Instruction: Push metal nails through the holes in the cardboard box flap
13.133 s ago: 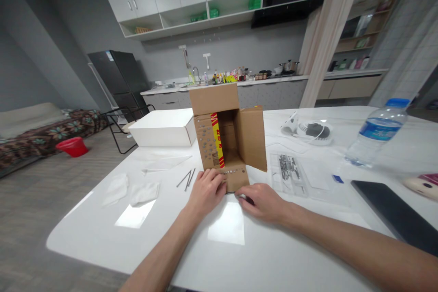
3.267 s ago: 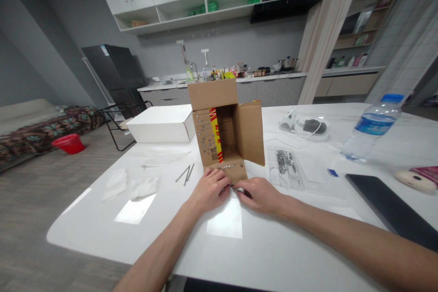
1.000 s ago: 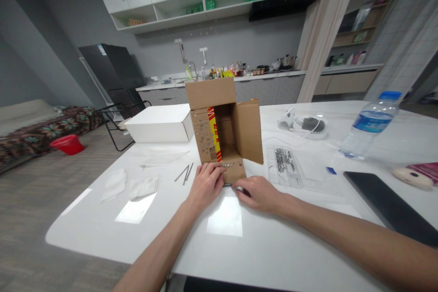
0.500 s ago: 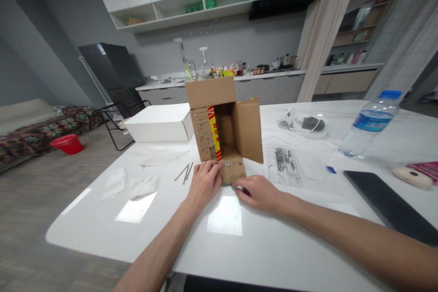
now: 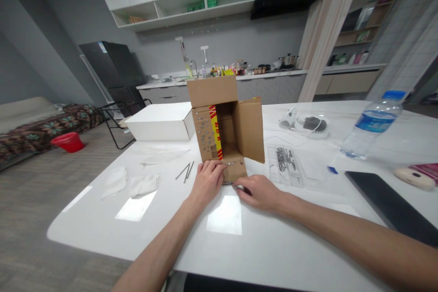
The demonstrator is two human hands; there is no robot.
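An open cardboard box (image 5: pixel 230 123) stands on the table with its flaps spread. Small greyish spots or studs dot its left flap (image 5: pixel 204 134), and a short row of them crosses the lower front flap (image 5: pixel 234 173). My left hand (image 5: pixel 208 180) is closed at the left side of that lower flap, fingertips pressed on it. At the flap's front right corner, my right hand (image 5: pixel 256 191) is curled round a thin metal rod (image 5: pixel 227 183) lying along the edge. Most of the rod is hidden by the fingers.
Several long nails (image 5: pixel 186 172) lie left of the box, near white cloths (image 5: pixel 145 185). A white box (image 5: pixel 159 123) is behind them. To the right are a clear case of small metal parts (image 5: pixel 285 160), a water bottle (image 5: pixel 374 123) and a dark flat slab (image 5: pixel 390 205).
The whole view has shifted very slightly. Both hands keep their places at the lower flap, and nothing else has visibly moved.
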